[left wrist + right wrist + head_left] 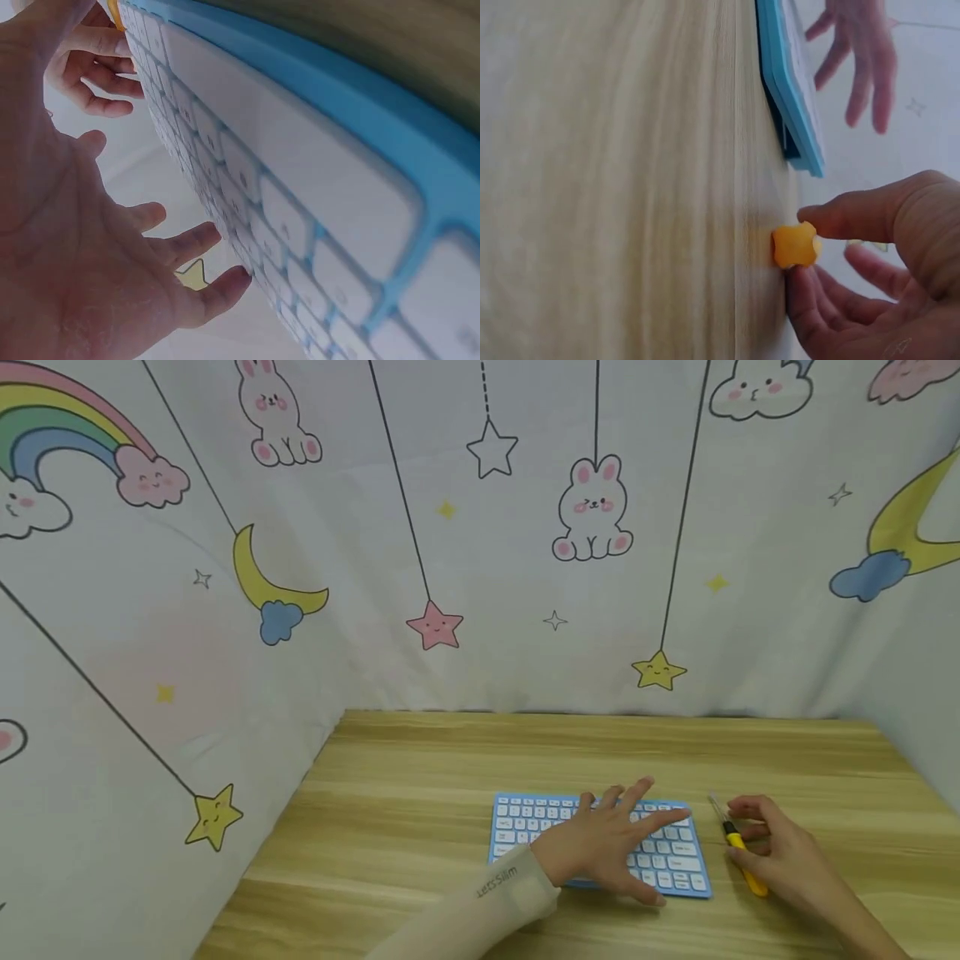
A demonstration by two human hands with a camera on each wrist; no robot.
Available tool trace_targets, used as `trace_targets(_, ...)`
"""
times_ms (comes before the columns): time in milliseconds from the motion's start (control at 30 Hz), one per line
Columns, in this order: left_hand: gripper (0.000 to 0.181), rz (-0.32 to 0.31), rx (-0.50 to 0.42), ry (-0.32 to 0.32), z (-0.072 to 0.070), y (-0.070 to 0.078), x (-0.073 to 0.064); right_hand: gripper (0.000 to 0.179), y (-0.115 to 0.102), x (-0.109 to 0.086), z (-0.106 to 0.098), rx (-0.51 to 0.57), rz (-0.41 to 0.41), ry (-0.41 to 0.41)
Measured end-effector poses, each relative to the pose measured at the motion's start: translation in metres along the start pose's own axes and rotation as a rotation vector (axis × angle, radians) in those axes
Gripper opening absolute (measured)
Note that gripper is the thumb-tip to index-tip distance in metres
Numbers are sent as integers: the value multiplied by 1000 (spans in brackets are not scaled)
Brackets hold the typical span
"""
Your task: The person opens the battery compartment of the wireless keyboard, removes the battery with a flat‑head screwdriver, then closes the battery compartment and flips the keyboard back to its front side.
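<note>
A light-blue keyboard (684,864) with white keys lies on the wooden table. My left hand (603,843) is spread over it with fingers apart; whether the fingertips press any keys cannot be told. The left wrist view shows the palm of that hand beside the keys (292,217). Just right of the keyboard is a screwdriver with a yellow and black handle (756,883) and a thin metal shaft pointing away from me. My right hand (783,860) pinches the handle, thumb on one side and fingers on the other. In the right wrist view the yellow handle end (795,245) appears close to the tabletop.
The wooden table (390,793) stretches to the left and behind the keyboard. A white curtain (510,568) printed with stars, rabbits and moons hangs along the table's back edge and at both sides.
</note>
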State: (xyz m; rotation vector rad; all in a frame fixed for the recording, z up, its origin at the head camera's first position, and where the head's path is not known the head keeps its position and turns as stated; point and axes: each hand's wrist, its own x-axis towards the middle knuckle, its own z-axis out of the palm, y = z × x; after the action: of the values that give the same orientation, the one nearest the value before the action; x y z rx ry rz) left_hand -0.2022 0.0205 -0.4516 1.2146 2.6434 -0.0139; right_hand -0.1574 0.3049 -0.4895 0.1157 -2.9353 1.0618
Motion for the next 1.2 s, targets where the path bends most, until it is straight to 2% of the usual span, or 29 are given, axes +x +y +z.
trace_targets(233,106,-41,76,-65,4,13,16,62,0,0,3,18,32,14)
trace_targets(400,95,-38,137,-59,6,22,28,62,1,1,2,10,49,16)
trace_targets(633,91,-50,145,-72,1,28,36,61,1,1,1,14,66,20)
trace_targets(933,88,-4,223,-61,-4,30,46,59,1,-2,2,58,63,66)
trace_targets(1067,89,23,253,-22,-11,30,46,56,1,-3,5,67,58,98)
trace_targets(1200,89,58,197,81,-29,19,32,55,0,-2,6,79,68,106)
